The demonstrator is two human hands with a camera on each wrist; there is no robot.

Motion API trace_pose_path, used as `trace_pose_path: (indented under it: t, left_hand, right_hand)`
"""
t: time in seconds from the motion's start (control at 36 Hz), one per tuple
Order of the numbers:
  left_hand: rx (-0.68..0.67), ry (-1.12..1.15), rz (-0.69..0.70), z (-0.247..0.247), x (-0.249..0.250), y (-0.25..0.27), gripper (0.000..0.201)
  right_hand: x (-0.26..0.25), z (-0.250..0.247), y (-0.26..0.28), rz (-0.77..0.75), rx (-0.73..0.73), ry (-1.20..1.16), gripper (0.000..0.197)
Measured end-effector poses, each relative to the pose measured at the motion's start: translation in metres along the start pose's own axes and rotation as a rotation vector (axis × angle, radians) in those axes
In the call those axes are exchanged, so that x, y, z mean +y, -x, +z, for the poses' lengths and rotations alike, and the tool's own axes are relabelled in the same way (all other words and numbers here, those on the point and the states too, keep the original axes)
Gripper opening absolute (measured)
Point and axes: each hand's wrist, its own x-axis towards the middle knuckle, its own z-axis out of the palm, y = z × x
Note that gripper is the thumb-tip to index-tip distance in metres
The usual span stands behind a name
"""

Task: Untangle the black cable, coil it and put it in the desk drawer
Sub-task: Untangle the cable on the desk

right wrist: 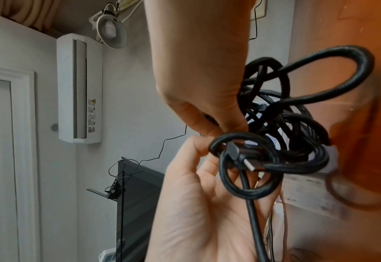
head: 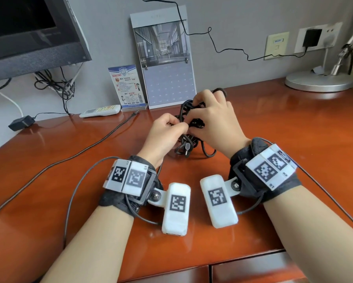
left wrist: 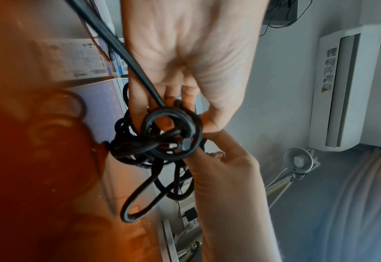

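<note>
Black and braided, the black cable (head: pixel 188 127) sits bunched in a knot just above the tabletop (head: pixel 273 127), its lowest loops drooping toward the wood. Your left hand (head: pixel 167 132) pinches a strand at the near side of the knot, while your right hand (head: pixel 212 117) curls over the top, fingers hooked into the loops; so both grips are clenched on the cable. Holding it raised lets the slack loops hang free, which probably helps you see which strand crosses which. In the right wrist view the connector (right wrist: pixel 241 156) lies threaded through a small ring of cable, right by your fingertips; that end likely has to be drawn back out first. A separate thin cord (head: pixel 73 156) runs across the tabletop at your left, apart from the knot. The drawer fronts (head: pixel 253 270) at the near edge look closed, so untangling is barely begun and coiling and stowing remain.
</note>
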Motion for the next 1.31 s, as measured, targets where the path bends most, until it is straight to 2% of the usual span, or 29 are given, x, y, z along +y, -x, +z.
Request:
trace_pose_path:
  t: [0.17,0.31,0.39,0.47,0.58,0.64,0.69,0.78,0.83,0.94,1.03,1.11,1.22,1.31]
  left_hand:
    - [-0.004,0.001,0.006,0.0,0.0,0.001,0.021]
    - [0.075,-0.061,0.033,-0.001,0.004,-0.001,0.021]
    - [0.079,-0.036,0.021,-0.004,0.008,-0.002,0.019]
    - [0.039,0.048,-0.039,-0.006,0.014,0.0,0.005]
    - [0.036,0.12,-0.052,-0.007,0.017,-0.001,0.013]
    - [0.049,0.106,-0.047,-0.007,0.015,0.0,0.019]
    - [0.056,0.093,-0.041,-0.007,0.01,0.0,0.021]
    - [0.065,0.097,-0.025,-0.008,0.008,0.002,0.022]
    - [0.068,0.089,-0.013,-0.007,0.008,0.002,0.022]
    - [0.107,0.04,0.06,-0.003,0.008,0.002,0.021]
    - [0.133,0.097,0.086,-0.005,0.009,0.0,0.017]
    - [0.098,0.147,0.082,-0.005,0.011,0.0,0.025]
    - [0.064,0.147,0.069,-0.001,0.011,0.001,0.029]
    - [0.075,0.172,0.033,-0.002,0.008,0.002,0.027]
  right_hand:
    - [-0.001,0.002,0.0,0.005,-0.016,0.043,0.012]
    - [-0.001,0.002,0.003,0.013,0.049,-0.017,0.012]
    - [0.0,0.001,0.003,0.064,0.117,-0.152,0.01]
    - [-0.002,0.001,0.003,0.135,0.165,-0.339,0.006]
    - [-0.008,0.004,0.0,0.252,0.195,-0.485,0.011]
    - [-0.007,0.004,0.0,0.288,0.17,-0.521,0.009]
    - [-0.005,0.002,0.001,0.261,0.096,-0.501,0.004]
    - [-0.002,-0.001,0.003,0.186,-0.104,-0.34,0.019]
    - [-0.003,-0.003,0.003,0.188,-0.145,-0.251,0.026]
    - [-0.003,-0.004,0.004,0.196,-0.073,-0.267,0.025]
    - [-0.003,-0.002,0.004,0.247,0.015,-0.409,0.021]
    - [-0.006,-0.003,0.001,0.374,0.143,-0.597,0.04]
    - [-0.009,-0.008,-0.001,0.571,0.163,-0.832,0.044]
    - [-0.005,-0.008,0.0,0.502,0.099,-0.646,0.028]
